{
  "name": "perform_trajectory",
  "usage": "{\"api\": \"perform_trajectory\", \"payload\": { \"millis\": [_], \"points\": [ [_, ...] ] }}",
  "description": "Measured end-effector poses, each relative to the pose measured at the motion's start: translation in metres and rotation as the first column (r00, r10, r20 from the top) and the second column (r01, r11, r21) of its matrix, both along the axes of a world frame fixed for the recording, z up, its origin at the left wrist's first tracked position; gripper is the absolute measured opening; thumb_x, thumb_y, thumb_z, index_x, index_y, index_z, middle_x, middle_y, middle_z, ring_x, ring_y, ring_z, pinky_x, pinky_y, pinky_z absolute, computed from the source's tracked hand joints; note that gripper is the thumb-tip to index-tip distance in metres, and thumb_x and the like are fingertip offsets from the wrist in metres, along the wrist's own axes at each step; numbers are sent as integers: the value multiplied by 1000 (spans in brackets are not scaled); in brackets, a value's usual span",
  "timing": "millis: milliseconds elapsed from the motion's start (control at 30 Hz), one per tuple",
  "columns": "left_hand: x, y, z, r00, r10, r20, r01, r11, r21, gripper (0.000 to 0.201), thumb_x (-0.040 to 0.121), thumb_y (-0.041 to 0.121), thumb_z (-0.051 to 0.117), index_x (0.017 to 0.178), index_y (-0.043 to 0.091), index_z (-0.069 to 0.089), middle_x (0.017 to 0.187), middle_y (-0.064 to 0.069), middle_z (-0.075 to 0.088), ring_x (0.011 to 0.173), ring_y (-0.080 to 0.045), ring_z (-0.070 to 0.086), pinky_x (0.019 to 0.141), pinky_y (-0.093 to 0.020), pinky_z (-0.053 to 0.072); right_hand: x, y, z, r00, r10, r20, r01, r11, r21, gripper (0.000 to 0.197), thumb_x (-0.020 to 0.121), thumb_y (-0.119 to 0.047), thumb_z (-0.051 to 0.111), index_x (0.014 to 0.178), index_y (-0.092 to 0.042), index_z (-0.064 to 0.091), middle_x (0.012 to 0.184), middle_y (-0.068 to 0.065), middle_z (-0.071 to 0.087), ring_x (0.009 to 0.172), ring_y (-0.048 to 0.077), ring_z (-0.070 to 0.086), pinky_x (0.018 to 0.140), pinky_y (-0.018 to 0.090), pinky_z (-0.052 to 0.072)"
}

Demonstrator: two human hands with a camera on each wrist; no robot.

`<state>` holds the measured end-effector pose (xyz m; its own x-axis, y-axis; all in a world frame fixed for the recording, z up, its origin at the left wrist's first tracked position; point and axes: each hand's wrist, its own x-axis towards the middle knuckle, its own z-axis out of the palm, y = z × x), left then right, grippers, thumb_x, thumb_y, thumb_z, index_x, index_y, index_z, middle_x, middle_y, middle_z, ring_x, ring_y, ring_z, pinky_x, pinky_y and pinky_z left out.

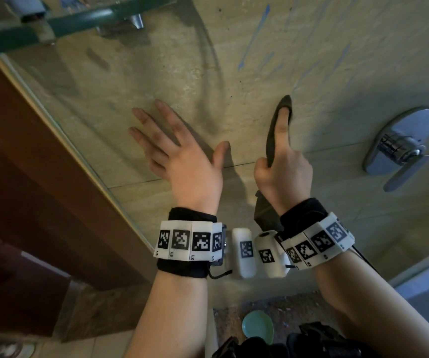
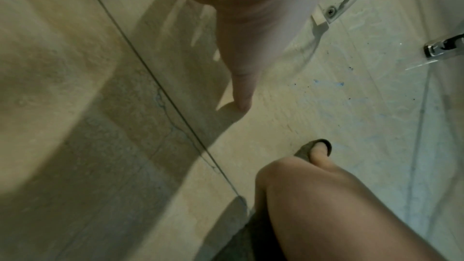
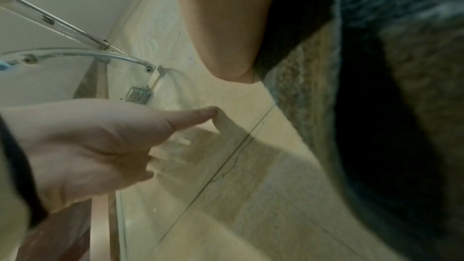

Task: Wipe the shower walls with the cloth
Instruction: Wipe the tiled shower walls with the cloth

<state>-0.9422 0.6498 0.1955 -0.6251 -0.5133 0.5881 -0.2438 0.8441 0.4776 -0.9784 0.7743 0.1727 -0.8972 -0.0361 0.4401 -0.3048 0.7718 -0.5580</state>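
Observation:
The shower wall [image 1: 311, 73] is beige tile with faint blue streaks [image 1: 254, 37]. My left hand [image 1: 172, 148] lies flat on it with the fingers spread, holding nothing. To its right, my right hand [image 1: 283, 156] grips a dark grey cloth [image 1: 271, 135]. The index finger is stretched out and presses the cloth's upper end against the tile, while the other fingers curl round it. The cloth's loose end hangs below the wrist. In the left wrist view the cloth tip [image 2: 323, 144] wraps that fingertip. The right wrist view is filled on the right by the cloth [image 3: 376, 106], with the left hand [image 3: 88, 146] at the left.
A chrome mixer handle [image 1: 402, 146] sticks out of the wall to the right of the cloth. A glass shelf [image 1: 53, 24] with a metal bracket juts out at the upper left. A glass panel edge and brown door [image 1: 27, 164] close the left side. A teal bowl [image 1: 257, 326] sits low down.

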Motion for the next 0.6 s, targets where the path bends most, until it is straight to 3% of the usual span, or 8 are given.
{"api": "perform_trajectory", "payload": {
  "millis": [100,200,300,400,500,600],
  "points": [
    [3,3,7,991,-34,-130,38,999,25,106,77,55,71,153,8,15,157,-27,6,145,-43,9,110,-57,23,4,-1,-5,997,32,75,-32,999,-1,90,85,-11,51,153,-21,-7,62,-8,40,60,21,45,64,32,40],
    [3,-4,17,968,-71,-242,65,997,-32,102,77,55,71,152,6,21,156,-30,9,145,-44,10,114,-50,16,8,-2,-9,990,93,106,-93,996,-8,89,87,-12,49,152,-28,-9,71,-4,49,64,20,50,67,32,43],
    [1,-17,34,971,-134,-197,127,991,-47,110,76,56,72,154,7,11,157,-30,-1,146,-42,-3,118,-47,4,11,-5,-6,981,179,72,-179,984,-7,87,86,-12,49,152,-35,-3,84,2,58,72,22,56,71,33,48],
    [-2,-28,46,983,-152,-103,149,988,-41,123,71,58,75,155,12,-2,157,-26,-14,146,-39,-15,119,-45,-6,8,-8,-1,970,243,5,-243,970,17,84,84,-11,51,152,-37,9,96,6,65,72,20,55,67,29,44],
    [-4,-34,49,990,-137,-25,135,987,-84,133,65,62,78,154,12,-9,156,-27,-19,145,-40,-18,118,-48,-9,2,-13,6,954,269,-132,-265,963,49,83,77,-8,54,150,-33,24,79,5,63,62,25,57,59,27,39],
    [-6,-38,48,992,-113,51,118,986,-115,139,63,62,79,152,13,-15,155,-27,-21,144,-41,-20,117,-49,-11,-3,-16,11,930,244,-275,-226,970,94,83,67,-7,56,146,-25,38,61,-2,48,48,26,50,50,24,34]
  ]
}}
